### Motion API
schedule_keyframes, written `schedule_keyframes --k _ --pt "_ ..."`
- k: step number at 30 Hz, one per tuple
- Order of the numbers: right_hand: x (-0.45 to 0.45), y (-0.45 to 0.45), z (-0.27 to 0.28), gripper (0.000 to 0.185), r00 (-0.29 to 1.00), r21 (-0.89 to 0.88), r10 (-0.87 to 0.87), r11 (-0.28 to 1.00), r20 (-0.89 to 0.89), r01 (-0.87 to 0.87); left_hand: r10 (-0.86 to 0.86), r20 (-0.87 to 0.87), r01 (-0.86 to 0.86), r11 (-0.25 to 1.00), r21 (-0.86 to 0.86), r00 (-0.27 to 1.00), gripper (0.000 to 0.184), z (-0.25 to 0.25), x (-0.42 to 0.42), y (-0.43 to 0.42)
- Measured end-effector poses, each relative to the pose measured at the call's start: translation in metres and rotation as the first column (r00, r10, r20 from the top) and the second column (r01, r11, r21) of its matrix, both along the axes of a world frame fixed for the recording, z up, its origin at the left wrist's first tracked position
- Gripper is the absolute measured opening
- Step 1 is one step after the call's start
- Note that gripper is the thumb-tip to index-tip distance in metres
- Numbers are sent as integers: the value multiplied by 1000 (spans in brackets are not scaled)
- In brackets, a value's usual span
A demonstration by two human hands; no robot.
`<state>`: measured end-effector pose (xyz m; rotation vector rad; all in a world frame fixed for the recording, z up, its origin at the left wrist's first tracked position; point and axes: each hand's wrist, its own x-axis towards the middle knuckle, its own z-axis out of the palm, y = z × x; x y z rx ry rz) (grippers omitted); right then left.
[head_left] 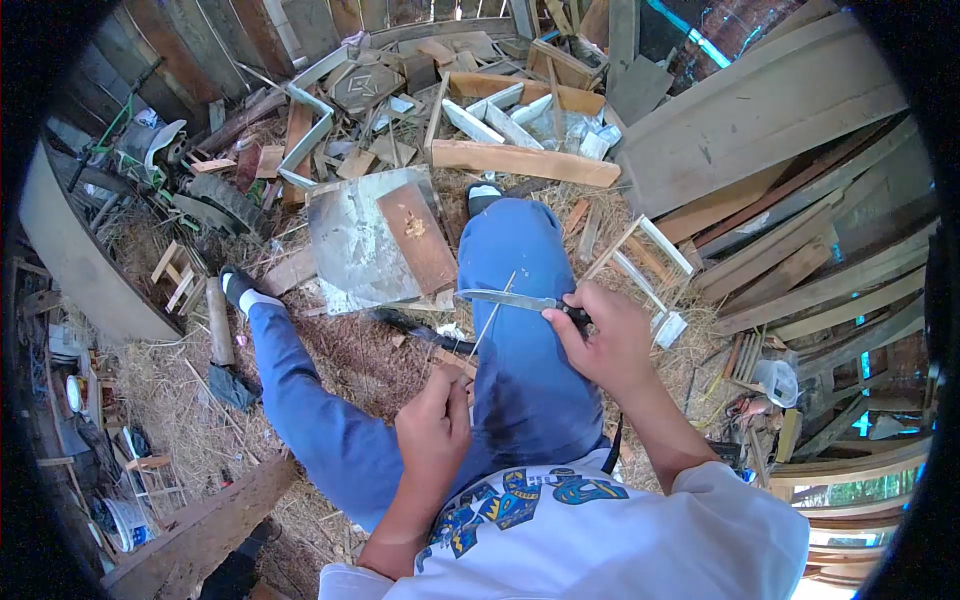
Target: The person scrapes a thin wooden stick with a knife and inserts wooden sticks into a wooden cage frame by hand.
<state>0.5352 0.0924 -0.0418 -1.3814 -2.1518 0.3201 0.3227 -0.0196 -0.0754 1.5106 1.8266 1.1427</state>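
Note:
My right hand [603,335] is closed round the black handle of a knife [510,299], whose blade points left above my knee in blue trousers. The blade crosses a thin stick [493,312], which slants down toward my left hand [436,418]. The fingers of my left hand are pinched together at the stick's lower end, just left of my thigh.
Straw and wood scraps cover the ground. Ahead lie a metal sheet [350,240] with a brown board [417,238] and a wooden frame [525,158]. Planks [770,110] lean at the right; a small bike-like machine [190,190] stands at the left, a beam [205,525] at lower left.

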Motion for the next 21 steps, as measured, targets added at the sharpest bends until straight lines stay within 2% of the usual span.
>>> schedule_keyframes --k 5,7,12,14,16,18,21 --pt "2 -2 -3 28 997 -19 -74 997 -11 74 15 -60 -17 1000 -21 998 7 -1 -7 -13" --pt "4 -1 -8 28 994 -46 -109 993 -18 108 65 -66 -72 992 -106 996 6 -2 -12 -21" --pt "10 -1 -16 29 976 -98 -124 989 -179 108 78 12 -78 996 -51 997 3 -1 -4 -14" --pt "9 -1 -13 29 985 -60 -81 996 -154 72 64 63 -62 998 -33 996 3 1 1 -1" --pt "9 0 -8 30 991 -28 -40 999 -127 37 42 130 -30 996 -87 991 3 3 6 9" --pt "9 4 -2 30 998 -38 36 999 -58 -38 31 149 -22 998 -58 988 4 -4 11 16" --pt "9 5 2 31 999 -72 36 997 -37 -38 17 142 -12 999 -35 990 4 -7 11 21"
